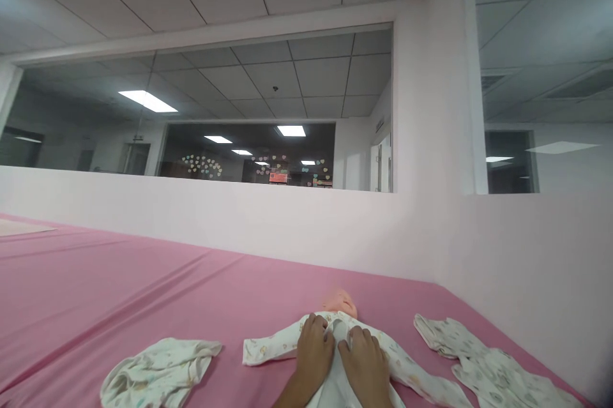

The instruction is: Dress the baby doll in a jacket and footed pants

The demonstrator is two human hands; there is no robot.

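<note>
Our left hand [314,357] and right hand [366,363], both curled narrow, held the front edges of a white printed top [397,354] on the pink sheet [158,293]. From there, a crumpled garment [163,373] lay at nine o'clock, a flatter garment [502,370] at three, a doll's head [341,303] at twelve.

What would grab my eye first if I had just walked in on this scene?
Probably the pink sheet, spread across the lower view against a pale wall. Near its bottom middle, what looks like a doll's head shows above a patterned white shirt, with the left hand and right hand on the shirt's front. Higher up, glowing lights show in a wide window.
</note>
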